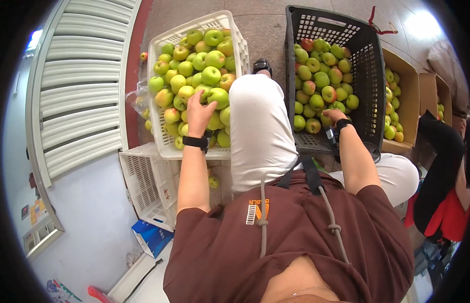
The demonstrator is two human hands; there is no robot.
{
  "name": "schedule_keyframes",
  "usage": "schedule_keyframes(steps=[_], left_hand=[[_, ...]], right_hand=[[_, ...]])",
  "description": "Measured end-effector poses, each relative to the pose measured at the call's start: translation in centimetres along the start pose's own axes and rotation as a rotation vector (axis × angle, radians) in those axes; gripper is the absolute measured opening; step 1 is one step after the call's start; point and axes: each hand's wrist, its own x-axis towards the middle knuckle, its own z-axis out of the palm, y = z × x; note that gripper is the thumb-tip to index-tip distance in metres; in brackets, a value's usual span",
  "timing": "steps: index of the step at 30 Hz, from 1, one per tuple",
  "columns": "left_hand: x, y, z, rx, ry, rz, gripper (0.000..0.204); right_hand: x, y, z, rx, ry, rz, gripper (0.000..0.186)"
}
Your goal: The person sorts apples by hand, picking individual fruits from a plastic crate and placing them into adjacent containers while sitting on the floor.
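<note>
My left hand (199,108) is over the green and reddish apples (213,60) in a white plastic crate (159,146), thumb and fingers apart and curved beside an apple (217,98). Over the right-hand black crate (366,70), my right hand (335,115) has its fingers curled on a partly hidden apple (326,119) among several others. Dark straps circle both wrists, and my knee in white trousers (257,116) rises between the crates.
An empty-looking white crate (144,187) lies at the left by a slatted white fixture (83,76). Cardboard boxes of apples (406,101) stand at the right, near another person's dark-clothed limb (439,156). A blue box (149,237) is at lower left.
</note>
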Motion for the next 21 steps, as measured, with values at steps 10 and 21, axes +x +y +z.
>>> schedule_keyframes(steps=[10, 21], left_hand=[[1.1, 0.1, 2.9, 0.184, -0.082, 0.143, 0.067], [-2.6, 16.0, -8.1, -0.92, 0.025, 0.143, 0.053]], right_hand=[[-8.8, -4.8, -0.4, 0.396, -0.054, -0.019, 0.044], [-21.1, -7.8, 0.1, 1.256, -0.701, -0.473, 0.053]])
